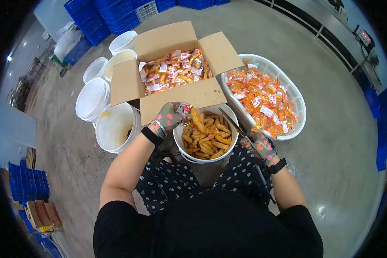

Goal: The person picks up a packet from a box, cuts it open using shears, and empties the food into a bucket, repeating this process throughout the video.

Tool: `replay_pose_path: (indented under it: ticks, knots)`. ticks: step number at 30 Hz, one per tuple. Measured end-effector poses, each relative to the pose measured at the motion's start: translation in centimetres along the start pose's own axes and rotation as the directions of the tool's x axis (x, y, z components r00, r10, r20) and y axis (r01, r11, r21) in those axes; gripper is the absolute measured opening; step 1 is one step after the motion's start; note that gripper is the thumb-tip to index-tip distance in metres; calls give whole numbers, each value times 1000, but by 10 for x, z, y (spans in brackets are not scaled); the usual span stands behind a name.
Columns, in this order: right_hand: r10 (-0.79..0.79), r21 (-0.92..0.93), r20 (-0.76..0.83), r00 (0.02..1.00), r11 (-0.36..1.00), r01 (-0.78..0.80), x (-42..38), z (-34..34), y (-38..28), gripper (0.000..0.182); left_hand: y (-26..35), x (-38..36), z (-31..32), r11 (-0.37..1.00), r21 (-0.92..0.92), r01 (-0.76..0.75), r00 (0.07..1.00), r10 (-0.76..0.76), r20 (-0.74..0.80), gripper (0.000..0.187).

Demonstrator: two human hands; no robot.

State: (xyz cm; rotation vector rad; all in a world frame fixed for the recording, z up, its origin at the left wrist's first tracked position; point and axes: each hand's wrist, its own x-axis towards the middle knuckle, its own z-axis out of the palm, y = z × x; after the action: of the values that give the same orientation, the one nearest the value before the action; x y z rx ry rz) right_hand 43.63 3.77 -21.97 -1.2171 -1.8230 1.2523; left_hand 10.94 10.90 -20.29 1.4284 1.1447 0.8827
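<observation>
My left hand, in a patterned glove, is closed on the top of a clear plastic packet with brown, finger-shaped food inside. The packet hangs over a white bucket between my knees. Loose brown food pieces fill much of that bucket. On the other side, my right hand, gloved too, grips a long, narrow metal tool that looks like a blade. Its tip points up and left over the bucket's rim; its exact kind is not clear.
An open cardboard box of similar packets stands beyond the bucket. To its right sits a white oval basket of orange-tinted packets with labels. Several white buckets are grouped at the left. Blue crates are stacked behind.
</observation>
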Motion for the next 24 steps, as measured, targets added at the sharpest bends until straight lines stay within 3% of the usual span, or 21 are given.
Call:
replay_pose_path:
  ticks: [1,2,4,5,6,8,9,12,14,16,18,19,20,22,24]
  knots:
    - [47,3,-70,996,999,-47,2,3,3,38,-1,3,3,981,186,-46,999,42,25,40]
    - [52,4,-72,996,999,-51,6,4,-1,38,-1,6,5,982,185,-44,999,40,28,40]
    - [69,-125,-48,996,989,-75,15,5,-9,41,1,10,10,732,677,-76,994,-2,113,27]
    - [29,181,-52,998,983,-19,18,9,-7,47,-5,12,13,596,783,-176,984,105,141,17]
    - [33,182,-52,998,983,-23,24,14,-3,47,-3,13,17,598,782,-176,984,102,144,17]
    - [-221,-27,-201,954,975,220,41,26,1,53,4,15,23,598,757,-263,964,128,233,15]
    - [-216,-25,-201,955,976,216,47,30,-6,53,15,13,30,482,826,-293,956,132,263,13]
    - [-190,-130,-165,968,977,169,64,42,-30,56,10,21,38,458,805,-377,926,189,327,12]
    - [-247,-309,-256,935,937,162,72,49,-36,57,13,23,41,469,779,-417,909,217,355,12]
    - [-209,-271,-232,950,952,143,82,59,-6,51,21,25,49,447,811,-378,925,154,347,13]
    - [-450,-397,-353,820,866,304,86,71,10,46,21,27,49,433,799,-417,909,204,363,16]
    - [-396,-255,-344,851,912,320,92,72,17,46,23,27,50,454,792,-408,913,223,342,18]
    - [-189,-241,-296,936,963,118,88,62,-12,47,28,26,47,473,784,-402,915,244,322,20]
    - [-196,34,-459,866,971,238,97,62,35,43,37,29,31,527,741,-417,906,306,292,24]
    - [-102,189,-485,868,958,218,82,31,16,44,43,40,-1,626,651,-429,893,401,203,26]
